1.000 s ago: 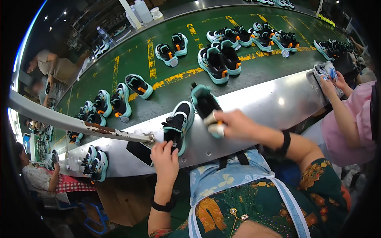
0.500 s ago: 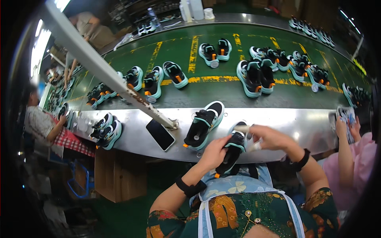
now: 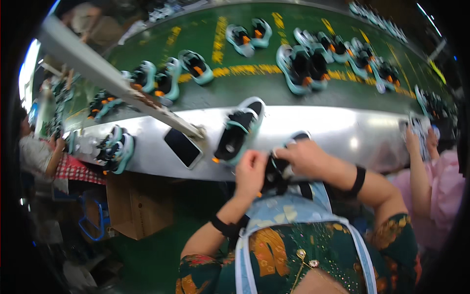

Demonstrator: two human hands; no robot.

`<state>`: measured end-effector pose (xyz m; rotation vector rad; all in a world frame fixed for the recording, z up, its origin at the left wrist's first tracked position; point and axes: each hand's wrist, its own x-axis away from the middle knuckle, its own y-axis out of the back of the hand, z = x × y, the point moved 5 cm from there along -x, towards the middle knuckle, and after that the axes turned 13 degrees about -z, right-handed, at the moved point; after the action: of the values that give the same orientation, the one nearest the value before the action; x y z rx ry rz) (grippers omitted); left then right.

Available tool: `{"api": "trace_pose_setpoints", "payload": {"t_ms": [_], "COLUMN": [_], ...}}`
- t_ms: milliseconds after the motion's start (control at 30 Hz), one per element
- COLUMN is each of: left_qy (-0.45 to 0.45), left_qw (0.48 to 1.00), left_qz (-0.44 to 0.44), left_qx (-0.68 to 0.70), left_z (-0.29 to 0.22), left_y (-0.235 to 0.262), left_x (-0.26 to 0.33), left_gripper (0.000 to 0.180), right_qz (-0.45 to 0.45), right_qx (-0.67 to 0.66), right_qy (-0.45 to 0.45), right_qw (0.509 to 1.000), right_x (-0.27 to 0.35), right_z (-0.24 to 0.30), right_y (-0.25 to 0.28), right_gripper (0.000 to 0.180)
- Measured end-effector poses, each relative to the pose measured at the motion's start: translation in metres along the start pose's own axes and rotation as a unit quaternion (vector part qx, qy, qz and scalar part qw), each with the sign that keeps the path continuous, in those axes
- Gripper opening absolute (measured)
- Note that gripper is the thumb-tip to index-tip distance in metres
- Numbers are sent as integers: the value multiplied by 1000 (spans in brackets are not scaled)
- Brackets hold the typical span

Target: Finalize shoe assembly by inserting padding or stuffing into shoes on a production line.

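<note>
Both hands grip a black shoe [image 3: 275,172] at the counter's [image 3: 338,134] near edge: left hand [image 3: 250,172] on its left side, right hand [image 3: 306,159] over its top. Another shoe [image 3: 238,131] and a phone [image 3: 183,147] lie just left.

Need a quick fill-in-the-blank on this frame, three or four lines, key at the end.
1. Both hands, the left hand and the right hand, hold one black ____ between them.
2. The phone lies flat on the ____ metal ledge.
3. The lone shoe on the ledge lies to the ____ of the phone.
4. The conveyor belt beyond the ledge is ____ in colour.

Missing words: shoe; silver; right; green
</note>
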<state>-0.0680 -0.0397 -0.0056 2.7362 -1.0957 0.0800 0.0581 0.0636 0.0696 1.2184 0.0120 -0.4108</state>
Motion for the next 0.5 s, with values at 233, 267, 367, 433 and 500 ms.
{"api": "trace_pose_setpoints", "payload": {"t_ms": [233,267,367,433,500], "left_qy": [221,227,175,157,136], "left_qw": [937,934,952,953,956], "left_qz": [270,275,249,251,246], "left_qx": [-16,-17,-45,-64,-84], "left_z": [16,23,35,37,35], "left_y": [-68,-73,-85,-90,-95], "left_x": [-10,-7,-3,2,5], "left_gripper": [25,25,20,20,20], "right_qz": [-2,-2,-104,-80,-69], "right_qx": [-431,-433,-121,-117,-146], "right_qy": [-130,-138,-109,-130,-136], "right_qw": [893,891,981,981,977], "right_x": [23,26,34,42,40], "right_z": [-99,-97,-95,-102,-110], "right_y": [-24,-31,-38,-40,-30], "right_gripper": [46,46,32,30,26]}}
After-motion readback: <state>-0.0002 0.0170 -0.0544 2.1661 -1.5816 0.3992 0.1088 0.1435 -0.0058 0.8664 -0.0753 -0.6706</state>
